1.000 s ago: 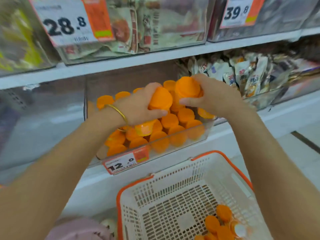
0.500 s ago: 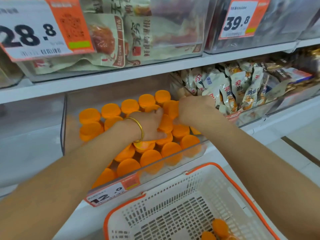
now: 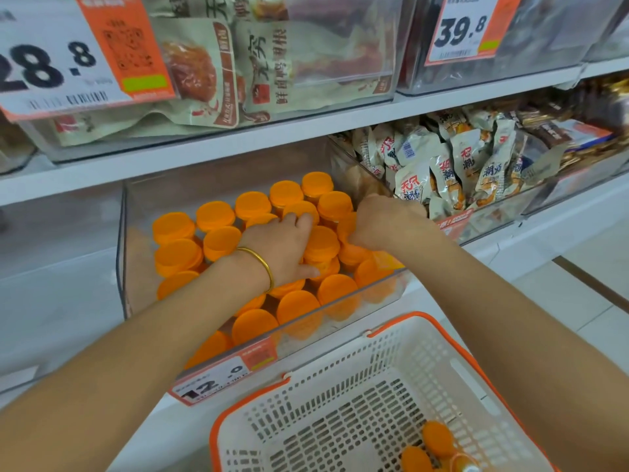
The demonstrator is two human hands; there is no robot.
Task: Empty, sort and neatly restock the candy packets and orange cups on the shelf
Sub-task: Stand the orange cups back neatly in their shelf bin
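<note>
Reaching into the clear bin on the shelf, I have both hands down among the orange cups, which stand lid-up in close rows and fill most of the bin.

My left hand, the one with the gold bangle at the wrist, is in the middle of the bin. Its fingers curl over the far edge of an orange cup and its thumb hooks under the near side, so it is grasping that cup, which sits on top of the others.

My right hand is just beside it, at the bin's right wall, back of the hand up. Its fingers fold down out of sight against the cups, and I cannot tell whether they hold one.

The candy packets lie heaped in the neighbouring bin to the right, touching neither hand. A price tag reading 12.0 hangs on the front of the cup bin.

Below the shelf sits a white basket with an orange rim, and a few loose cups lie in its near right corner.
</note>
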